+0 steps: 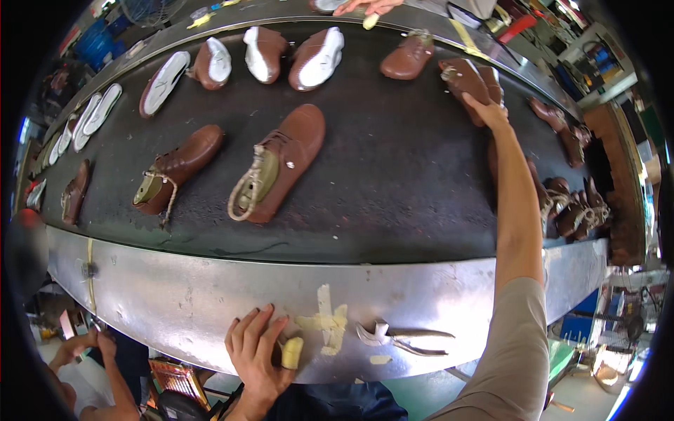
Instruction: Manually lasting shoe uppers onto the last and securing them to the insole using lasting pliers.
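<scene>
The right hand [491, 112] is clamped on a brown shoe [463, 81] at the far right of the belt [400, 189], well apart from the left hand [253, 354]. That one lies on the metal worktop [200, 288] along the belt's near edge, fingers bent, thumb standing off; its palm is turned from view. A yellow cover [291, 354] sits at the thumb and seems to be worn on it.

The gripped shoe's long axis slants from the belt's far edge toward its right end. Lace ends seem to show at its far tip; the fingers cover much of its near part, so which end is the toe is hard to tell. A second shoe [494, 78] stands just behind it, mostly hidden, and the right forearm [518, 210] blocks parts of others nearer the belt's right end, where a cluster [579, 214] is too tangled to count.

Pliers [375, 335] and tape strips [330, 323] lie on the near side of the belt. Mid-belt, a large shoe [302, 140] points its toe to the far edge; its mouth shows an olive inside and thick cord. Beyond the belt's far edge, another person's hand [368, 7] is cut off by the frame. A blue bin [95, 43] stands past the belt's far left, its contents unreadable.
</scene>
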`<state>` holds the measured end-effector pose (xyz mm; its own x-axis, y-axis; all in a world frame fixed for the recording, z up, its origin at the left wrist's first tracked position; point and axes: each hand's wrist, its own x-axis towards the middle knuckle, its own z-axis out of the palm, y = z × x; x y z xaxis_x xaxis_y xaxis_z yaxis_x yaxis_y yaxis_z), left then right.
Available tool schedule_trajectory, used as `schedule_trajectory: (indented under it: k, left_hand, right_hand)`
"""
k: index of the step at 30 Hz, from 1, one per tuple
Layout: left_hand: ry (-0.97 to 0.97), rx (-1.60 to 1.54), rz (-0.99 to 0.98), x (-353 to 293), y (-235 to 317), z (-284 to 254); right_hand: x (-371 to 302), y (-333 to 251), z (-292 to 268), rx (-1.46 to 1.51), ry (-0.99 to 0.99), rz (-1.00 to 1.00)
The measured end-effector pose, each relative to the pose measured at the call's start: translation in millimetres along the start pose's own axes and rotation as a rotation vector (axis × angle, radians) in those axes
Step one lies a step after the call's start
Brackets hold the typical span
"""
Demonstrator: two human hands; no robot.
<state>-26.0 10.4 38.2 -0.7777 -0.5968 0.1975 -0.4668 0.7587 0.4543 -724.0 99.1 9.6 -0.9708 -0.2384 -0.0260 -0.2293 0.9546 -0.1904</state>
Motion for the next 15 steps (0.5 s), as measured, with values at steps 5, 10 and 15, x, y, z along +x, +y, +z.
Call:
schedule_trajectory:
  k: [5,10,15]
  left_hand:
    - [-0.047,0.052,-0.054,-2.6,-2.7,0.7]
    - [-0.037,-0.002,-0.021,-6.8,-11.3,0.4]
    - [0.059,-0.107,0.028,-9.3,-15.6,1.6]
  right_hand:
    - [-38.3,-57.1,2.1,0.007,0.016,0.026]
    - [-129.8,-72.1,-42.0,0.367,-0.216,0.07]
    - [-292.7,-63.0,-106.4,0.682,-0.519,0.015]
